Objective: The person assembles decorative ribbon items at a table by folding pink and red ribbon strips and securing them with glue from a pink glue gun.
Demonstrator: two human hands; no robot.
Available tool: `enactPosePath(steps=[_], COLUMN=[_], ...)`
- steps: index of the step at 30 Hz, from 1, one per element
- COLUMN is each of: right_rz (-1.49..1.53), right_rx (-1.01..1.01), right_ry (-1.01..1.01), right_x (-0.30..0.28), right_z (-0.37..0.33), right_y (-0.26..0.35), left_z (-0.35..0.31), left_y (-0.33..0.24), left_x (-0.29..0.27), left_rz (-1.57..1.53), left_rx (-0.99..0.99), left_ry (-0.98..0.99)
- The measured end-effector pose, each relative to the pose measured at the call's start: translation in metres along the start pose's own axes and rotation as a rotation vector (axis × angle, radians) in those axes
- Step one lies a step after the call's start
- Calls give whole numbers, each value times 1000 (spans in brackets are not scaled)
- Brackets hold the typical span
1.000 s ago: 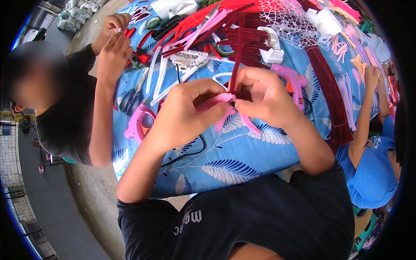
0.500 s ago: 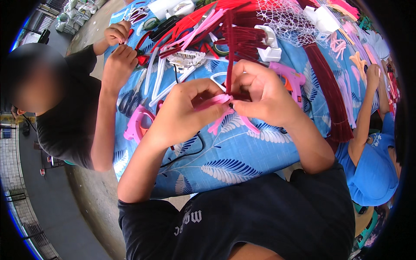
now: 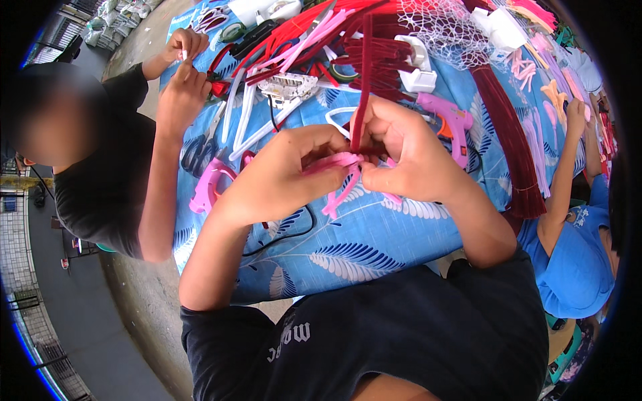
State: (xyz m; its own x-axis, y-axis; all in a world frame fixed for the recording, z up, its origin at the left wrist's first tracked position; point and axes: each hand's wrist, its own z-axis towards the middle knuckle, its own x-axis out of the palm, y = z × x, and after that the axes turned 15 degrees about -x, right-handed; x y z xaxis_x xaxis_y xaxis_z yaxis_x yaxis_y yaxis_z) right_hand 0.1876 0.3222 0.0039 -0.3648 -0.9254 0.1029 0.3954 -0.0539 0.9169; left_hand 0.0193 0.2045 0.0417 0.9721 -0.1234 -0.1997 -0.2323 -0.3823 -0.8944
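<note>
Over the blue leaf-print tablecloth, both my hands meet at a bent pink pipe cleaner piece (image 3: 336, 162). My left hand (image 3: 284, 170) is closed on its looped part, with thumb and fingers pinching. Pink ends hang below, between the hands. My right hand (image 3: 404, 154) is closed too, pinching a dark red pipe cleaner (image 3: 364, 80) that stands up from the fingers and meets the pink piece at its lower end. The exact joint is partly hidden by my fingertips.
Pink glue guns lie left (image 3: 212, 187) and right (image 3: 455, 127) of my hands. Behind are a white glue-gun-like clip piece (image 3: 287, 87), scissors (image 3: 198, 154), white stems (image 3: 257, 137) and a dark red bundle (image 3: 501, 127). One co-worker sits left, another right.
The dark red pipe cleaner's upright part has shifted slightly right, with my right hand. The pink ends hang differently. The left co-worker's hands have moved and now hold something whitish.
</note>
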Motion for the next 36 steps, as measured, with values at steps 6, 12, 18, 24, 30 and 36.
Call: enactPosePath(steps=[6,12,18,24,30,36], right_rz=[103,291,169,154,156,5], right_rx=[-88,-34,-77,-15,-2,-58], right_ry=[-65,-48,-34,-34,-26,-45], right_x=[-2,-1,-7,-10,-10,-5], right_z=[3,3,4,3,3,2], right_y=[-7,-5,-2,-1,1,-4], left_z=[4,-1,-2,-4,-3,1], left_y=[5,2,-1,-3,-4,-1], left_x=[2,2,-3,-5,-8,3], left_rz=[157,247,186,120,138,-137], left_rx=[81,104,148,52,44,26], left_ry=[-143,-179,-152,-128,-103,-37])
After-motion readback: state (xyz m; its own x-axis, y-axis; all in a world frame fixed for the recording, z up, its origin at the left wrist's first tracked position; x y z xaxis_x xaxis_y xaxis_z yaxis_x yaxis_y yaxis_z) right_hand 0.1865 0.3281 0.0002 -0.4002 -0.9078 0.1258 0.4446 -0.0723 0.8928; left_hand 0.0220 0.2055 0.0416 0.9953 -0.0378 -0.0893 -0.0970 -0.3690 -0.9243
